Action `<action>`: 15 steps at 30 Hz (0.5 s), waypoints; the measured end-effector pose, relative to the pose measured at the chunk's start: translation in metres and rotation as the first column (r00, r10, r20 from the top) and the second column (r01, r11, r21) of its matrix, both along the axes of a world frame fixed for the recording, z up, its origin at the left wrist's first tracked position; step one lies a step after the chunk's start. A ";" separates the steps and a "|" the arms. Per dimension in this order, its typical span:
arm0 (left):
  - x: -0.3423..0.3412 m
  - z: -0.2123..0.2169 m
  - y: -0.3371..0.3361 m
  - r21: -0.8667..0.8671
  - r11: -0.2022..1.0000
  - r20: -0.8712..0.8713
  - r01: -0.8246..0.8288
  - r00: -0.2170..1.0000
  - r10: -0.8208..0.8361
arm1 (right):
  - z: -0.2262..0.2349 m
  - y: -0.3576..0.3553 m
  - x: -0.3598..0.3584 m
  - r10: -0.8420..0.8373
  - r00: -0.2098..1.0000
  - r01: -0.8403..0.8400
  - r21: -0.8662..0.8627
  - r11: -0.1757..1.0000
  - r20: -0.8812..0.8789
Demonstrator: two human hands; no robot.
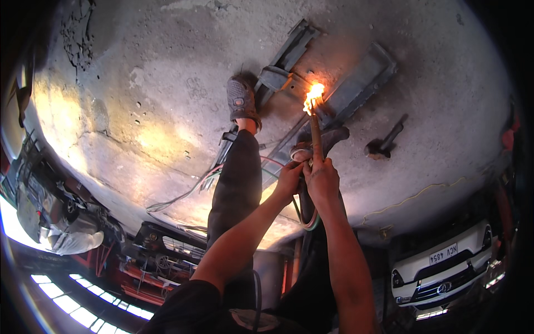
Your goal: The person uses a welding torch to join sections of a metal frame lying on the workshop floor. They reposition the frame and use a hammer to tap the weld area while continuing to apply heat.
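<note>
Facing rough concrete flooring (183,50), we see angular steel channel (364,82), looped hoses (311,225) nearer us, and our shoe (301,152) partly behind the slender torch (316,133) flaming beside the steel. A hammer (382,146) lies apart; our right hand (323,180) encircles the torch; our left hand (290,179) adjoins it, grip indiscernible.

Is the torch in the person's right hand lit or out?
Lit: a bright yellow-orange flame shows at the far tip of the torch held in the right hand.
</note>
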State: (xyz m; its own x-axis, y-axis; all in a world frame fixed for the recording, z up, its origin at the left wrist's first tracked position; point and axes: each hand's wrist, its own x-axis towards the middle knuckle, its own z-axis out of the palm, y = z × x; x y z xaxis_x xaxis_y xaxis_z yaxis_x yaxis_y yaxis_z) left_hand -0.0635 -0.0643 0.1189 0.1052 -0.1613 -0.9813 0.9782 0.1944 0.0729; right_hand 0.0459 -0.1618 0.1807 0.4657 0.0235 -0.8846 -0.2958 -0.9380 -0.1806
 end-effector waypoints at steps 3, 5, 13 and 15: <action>0.018 0.007 -0.002 -0.024 0.915 -0.256 -0.402 0.887 0.383 | -0.001 -0.004 -0.004 -0.011 0.999 0.011 0.008 1.000 0.038; 0.023 0.011 -0.003 -0.034 0.924 -0.221 -0.381 0.905 0.365 | 0.001 -0.001 0.001 -0.011 1.000 0.011 0.004 1.000 0.018; 0.032 0.011 0.000 -0.113 0.941 -0.161 -0.318 0.941 0.298 | 0.000 0.004 0.005 0.003 0.998 -0.004 0.009 1.000 0.061; 0.031 0.010 0.001 -0.112 0.948 -0.144 -0.298 0.949 0.281 | 0.000 0.005 0.006 0.004 0.998 -0.005 0.017 1.000 0.069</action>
State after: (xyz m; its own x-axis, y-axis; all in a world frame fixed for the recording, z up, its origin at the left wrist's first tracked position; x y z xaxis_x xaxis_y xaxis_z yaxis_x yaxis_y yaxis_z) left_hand -0.0322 -0.0638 0.1290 0.0445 -0.2697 -0.9619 0.8778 0.4703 -0.0913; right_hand 0.0515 -0.1565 0.1809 0.5258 0.0402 -0.8496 -0.2782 -0.9358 -0.2164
